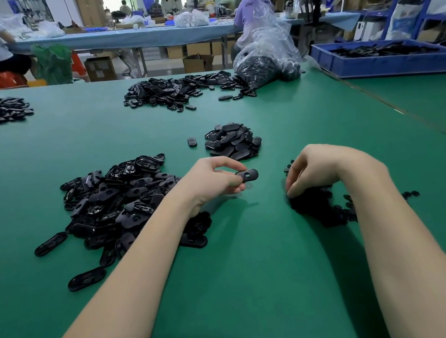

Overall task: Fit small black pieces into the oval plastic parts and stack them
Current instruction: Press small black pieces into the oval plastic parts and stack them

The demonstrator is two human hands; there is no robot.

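**Head view: oval part held ready, small pieces under the other hand**

Head view shows the left hand (212, 181) pinching one oval plastic part (247, 176) between thumb and fingers (227, 163), lifted just clear of the green counter (233, 270). The part's long axis runs roughly left to right, its free end pointing toward the right hand (319, 167), and an opening shows in its upper face.

The right hand hovers over a heap of small black pieces (320, 208), its fingers curled downward into the top of it. Whether they already pinch a piece I cannot tell; the fingertips are hidden behind the hand.

The relation that matters: the held oval lies just left of the right hand's fingers, a short gap of bare counter between them, at about the same height. The right hand is nearer the small pieces, so it looks the likely one to carry a piece leftward to the opening.

Behind the left fingers sits a loose pile of unfilled ovals (121, 203). Beyond both hands, slightly right of the held part, lies a tighter heap of ovals (232, 142), probably the finished ones.
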